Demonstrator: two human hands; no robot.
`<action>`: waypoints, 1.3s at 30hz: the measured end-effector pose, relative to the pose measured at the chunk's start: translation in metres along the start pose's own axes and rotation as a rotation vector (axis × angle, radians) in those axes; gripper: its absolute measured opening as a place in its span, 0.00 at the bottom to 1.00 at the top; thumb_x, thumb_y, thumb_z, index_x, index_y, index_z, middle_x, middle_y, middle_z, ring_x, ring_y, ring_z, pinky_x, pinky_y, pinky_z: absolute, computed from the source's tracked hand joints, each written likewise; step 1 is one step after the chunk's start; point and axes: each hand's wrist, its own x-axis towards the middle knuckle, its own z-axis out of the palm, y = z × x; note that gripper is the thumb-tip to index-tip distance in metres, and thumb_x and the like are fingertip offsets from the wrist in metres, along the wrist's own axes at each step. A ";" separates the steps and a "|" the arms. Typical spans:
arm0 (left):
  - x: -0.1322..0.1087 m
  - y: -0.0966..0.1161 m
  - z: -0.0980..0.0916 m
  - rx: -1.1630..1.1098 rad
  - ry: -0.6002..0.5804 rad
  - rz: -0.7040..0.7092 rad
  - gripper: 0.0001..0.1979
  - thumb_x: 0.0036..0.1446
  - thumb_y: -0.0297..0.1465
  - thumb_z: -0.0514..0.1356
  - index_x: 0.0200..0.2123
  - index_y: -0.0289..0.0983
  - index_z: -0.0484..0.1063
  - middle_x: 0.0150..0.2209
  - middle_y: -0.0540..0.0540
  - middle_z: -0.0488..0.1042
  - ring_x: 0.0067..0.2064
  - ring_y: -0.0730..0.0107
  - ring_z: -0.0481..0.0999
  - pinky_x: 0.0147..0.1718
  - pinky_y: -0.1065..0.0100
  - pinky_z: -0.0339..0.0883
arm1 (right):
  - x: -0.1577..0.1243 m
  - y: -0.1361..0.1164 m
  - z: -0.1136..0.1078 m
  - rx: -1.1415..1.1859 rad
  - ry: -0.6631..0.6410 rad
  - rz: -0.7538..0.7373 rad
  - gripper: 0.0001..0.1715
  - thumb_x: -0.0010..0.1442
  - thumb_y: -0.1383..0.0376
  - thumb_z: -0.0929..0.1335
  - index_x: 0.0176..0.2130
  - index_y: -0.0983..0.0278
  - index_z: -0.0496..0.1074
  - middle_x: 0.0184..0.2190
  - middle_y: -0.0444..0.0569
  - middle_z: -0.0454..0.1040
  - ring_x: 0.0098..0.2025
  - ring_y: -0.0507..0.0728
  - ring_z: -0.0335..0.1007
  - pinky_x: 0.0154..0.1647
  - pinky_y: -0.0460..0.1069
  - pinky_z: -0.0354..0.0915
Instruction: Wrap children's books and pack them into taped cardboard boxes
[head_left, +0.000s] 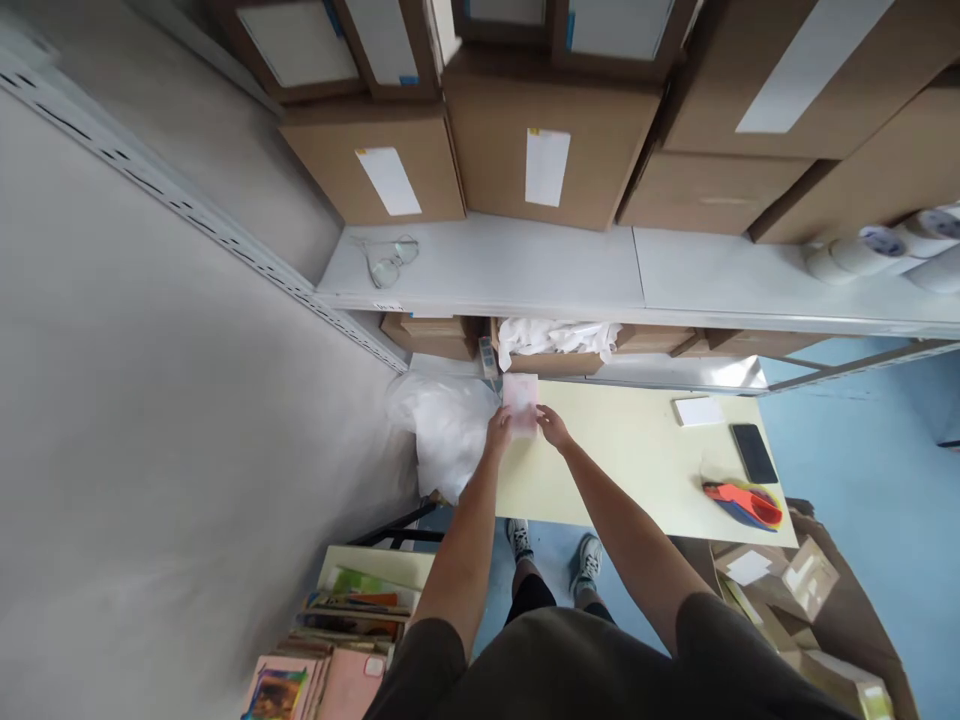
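Observation:
A small flat rectangular packet [521, 392], pale pink and white, is held over the far left end of the cream table [600, 455]. At its left edge the fingers of my left hand [499, 433] are closed on it. My right hand [553, 430] pinches the opposite edge between thumb and fingers. What the packet contains cannot be made out. Close to my left hand, a clear plastic bag [454, 430] bulges against the table's end.
Ahead runs a white shelf [510, 265] with cardboard boxes [551, 150] and glasses [388, 265]. Below it is a box of white crumpled material [555, 340]. To the right lie a white box [699, 411], a phone [754, 453] and an orange tape dispenser [746, 503].

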 end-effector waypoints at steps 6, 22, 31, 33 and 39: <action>-0.043 0.011 -0.026 0.221 -0.054 0.227 0.15 0.65 0.30 0.59 0.51 0.41 0.82 0.56 0.39 0.82 0.63 0.55 0.77 0.69 0.51 0.64 | -0.046 -0.005 -0.028 -0.056 0.038 -0.086 0.30 0.55 0.54 0.73 0.57 0.55 0.81 0.62 0.56 0.78 0.65 0.71 0.74 0.67 0.68 0.68; -0.310 0.002 -0.019 0.099 0.274 0.113 0.24 0.65 0.39 0.61 0.62 0.43 0.77 0.71 0.40 0.70 0.72 0.52 0.68 0.69 0.50 0.66 | -0.199 0.019 -0.093 -0.172 -0.320 -0.419 0.34 0.57 0.50 0.69 0.60 0.56 0.78 0.68 0.57 0.72 0.71 0.72 0.67 0.65 0.69 0.71; -0.494 -0.046 -0.080 0.032 0.616 -0.016 0.24 0.62 0.38 0.66 0.61 0.42 0.78 0.68 0.38 0.73 0.71 0.49 0.69 0.69 0.46 0.64 | -0.293 0.016 -0.050 -0.275 -0.792 -0.604 0.36 0.60 0.50 0.69 0.65 0.53 0.74 0.72 0.51 0.68 0.73 0.68 0.63 0.70 0.67 0.66; -0.536 -0.067 -0.099 -0.015 0.730 -0.051 0.24 0.62 0.38 0.67 0.60 0.41 0.78 0.67 0.37 0.74 0.71 0.48 0.68 0.70 0.46 0.62 | -0.322 0.021 -0.030 -0.315 -0.883 -0.639 0.35 0.61 0.50 0.69 0.65 0.54 0.74 0.71 0.52 0.69 0.76 0.68 0.59 0.74 0.67 0.61; -0.667 -0.155 -0.127 -0.196 1.008 -0.124 0.25 0.61 0.38 0.68 0.60 0.39 0.78 0.67 0.34 0.74 0.71 0.46 0.68 0.71 0.45 0.59 | -0.427 0.061 0.049 -0.474 -1.184 -0.705 0.36 0.62 0.54 0.70 0.67 0.55 0.73 0.72 0.52 0.67 0.77 0.65 0.55 0.80 0.65 0.49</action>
